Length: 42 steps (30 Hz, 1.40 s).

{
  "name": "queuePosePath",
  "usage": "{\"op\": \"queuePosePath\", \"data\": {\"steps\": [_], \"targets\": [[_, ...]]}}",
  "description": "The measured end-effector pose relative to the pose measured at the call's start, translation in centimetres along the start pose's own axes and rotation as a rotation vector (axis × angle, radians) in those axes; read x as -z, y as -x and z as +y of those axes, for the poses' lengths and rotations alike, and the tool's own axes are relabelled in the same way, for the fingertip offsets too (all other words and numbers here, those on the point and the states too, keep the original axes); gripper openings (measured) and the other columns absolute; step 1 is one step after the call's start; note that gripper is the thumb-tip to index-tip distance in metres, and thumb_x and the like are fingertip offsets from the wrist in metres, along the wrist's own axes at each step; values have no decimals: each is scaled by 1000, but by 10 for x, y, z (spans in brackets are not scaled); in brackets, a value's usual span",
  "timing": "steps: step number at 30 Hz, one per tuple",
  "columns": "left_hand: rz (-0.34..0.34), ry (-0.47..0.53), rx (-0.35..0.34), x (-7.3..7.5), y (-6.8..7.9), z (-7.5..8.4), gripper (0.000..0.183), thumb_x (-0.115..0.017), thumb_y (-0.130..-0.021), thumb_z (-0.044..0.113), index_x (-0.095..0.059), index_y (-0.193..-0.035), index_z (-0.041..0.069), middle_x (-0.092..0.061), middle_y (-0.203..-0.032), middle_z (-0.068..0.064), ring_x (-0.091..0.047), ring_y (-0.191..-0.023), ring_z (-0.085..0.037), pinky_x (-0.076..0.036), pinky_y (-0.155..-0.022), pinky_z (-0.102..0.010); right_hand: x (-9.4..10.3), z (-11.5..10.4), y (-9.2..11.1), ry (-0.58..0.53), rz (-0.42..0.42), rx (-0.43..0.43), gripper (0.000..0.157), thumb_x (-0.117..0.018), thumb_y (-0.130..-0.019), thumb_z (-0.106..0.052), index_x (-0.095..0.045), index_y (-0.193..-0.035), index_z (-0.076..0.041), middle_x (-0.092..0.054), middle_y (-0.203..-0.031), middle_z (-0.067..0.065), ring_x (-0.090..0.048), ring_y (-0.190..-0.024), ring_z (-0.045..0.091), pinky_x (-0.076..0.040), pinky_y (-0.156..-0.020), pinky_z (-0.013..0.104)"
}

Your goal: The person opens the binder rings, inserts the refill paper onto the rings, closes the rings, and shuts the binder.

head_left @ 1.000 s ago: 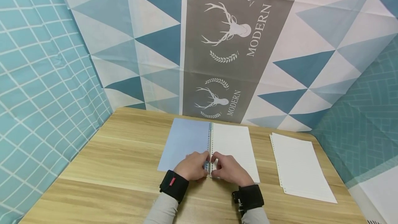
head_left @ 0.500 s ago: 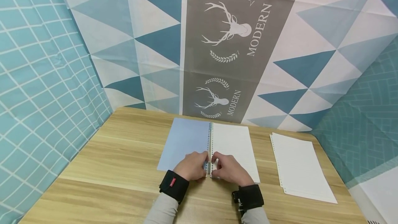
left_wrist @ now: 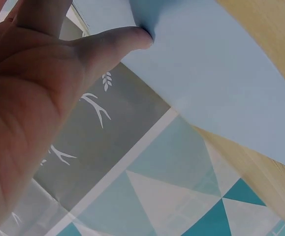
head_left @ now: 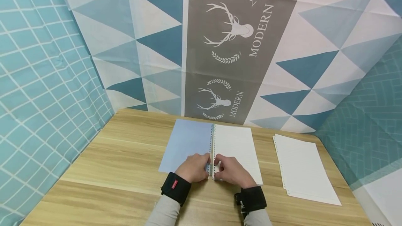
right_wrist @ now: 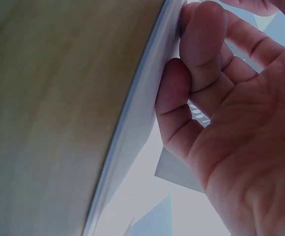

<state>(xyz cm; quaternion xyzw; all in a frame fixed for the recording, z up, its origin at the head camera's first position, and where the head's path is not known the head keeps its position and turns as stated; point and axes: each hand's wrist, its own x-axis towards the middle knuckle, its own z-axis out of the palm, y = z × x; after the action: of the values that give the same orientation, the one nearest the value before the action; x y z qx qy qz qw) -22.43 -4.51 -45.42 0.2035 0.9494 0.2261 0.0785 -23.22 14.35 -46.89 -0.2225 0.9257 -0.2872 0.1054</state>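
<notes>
A loose-leaf ring notebook (head_left: 191,142) lies spread on the wooden table, its light blue cover to the left. Its white ruled pages (head_left: 237,145) lie to the right, and a narrow gap runs along the ring binding (head_left: 211,138). At the lower end of the binding, my left hand (head_left: 195,166) grips the cover side with curled fingers; in the left wrist view its thumb (left_wrist: 127,40) touches the blue cover. Opposite it, my right hand (head_left: 233,171) holds the page side, fingers (right_wrist: 174,98) bent against the paper. Exact fingertip contact with the rings is hidden.
Loose white sheets (head_left: 306,168) with punched holes lie to the right on the table (head_left: 125,163). Patterned cloth (head_left: 216,44) hangs behind the table, and blue checked cloth (head_left: 41,79) at the left. Something white (head_left: 384,194) stands beyond the right edge.
</notes>
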Motion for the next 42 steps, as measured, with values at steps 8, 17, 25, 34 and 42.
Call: {"op": "queuePosePath", "data": {"steps": [8,17,25,34,42], "targets": [[-11,23,17,0,1,-1,32,-81,-78,10,-63,-104,10,-60,-77,1,-50,-63,-13,-39,-54,-26,-1,0,0,5,0,0,29,-77,-80,-12,-61,-104,-13,-52,-66,-6,-43,-56,6,-33,-51,21],[-8,33,18,1,1,0,31,-81,-77,10,-62,-103,10,-59,-76,0,-49,-62,-14,-39,-54,-26,-1,1,1,4,7,3,30,-77,-79,-11,-60,-103,-12,-52,-67,-5,-44,-57,7,-33,-51,22],[-16,25,24,1,1,1,31,-80,-78,11,-62,-103,10,-59,-76,0,-50,-62,-14,-40,-55,-26,-2,1,-1,18,7,5,30,-78,-79,-12,-60,-104,-13,-52,-66,-6,-43,-56,6,-33,-52,21],[-9,0,11,2,2,2,31,-81,-78,11,-61,-101,11,-57,-74,1,-49,-61,-14,-38,-55,-27,-3,4,-1,8,-3,2,33,-78,-79,-14,-59,-106,-12,-53,-68,-5,-45,-57,7,-35,-52,22],[11,-50,-2,0,1,0,29,-81,-79,15,-60,-99,11,-55,-72,2,-48,-60,-14,-37,-55,-28,-2,4,-1,7,-3,18,33,-77,-80,-13,-59,-107,-11,-52,-69,-5,-44,-57,6,-35,-52,22]]}}
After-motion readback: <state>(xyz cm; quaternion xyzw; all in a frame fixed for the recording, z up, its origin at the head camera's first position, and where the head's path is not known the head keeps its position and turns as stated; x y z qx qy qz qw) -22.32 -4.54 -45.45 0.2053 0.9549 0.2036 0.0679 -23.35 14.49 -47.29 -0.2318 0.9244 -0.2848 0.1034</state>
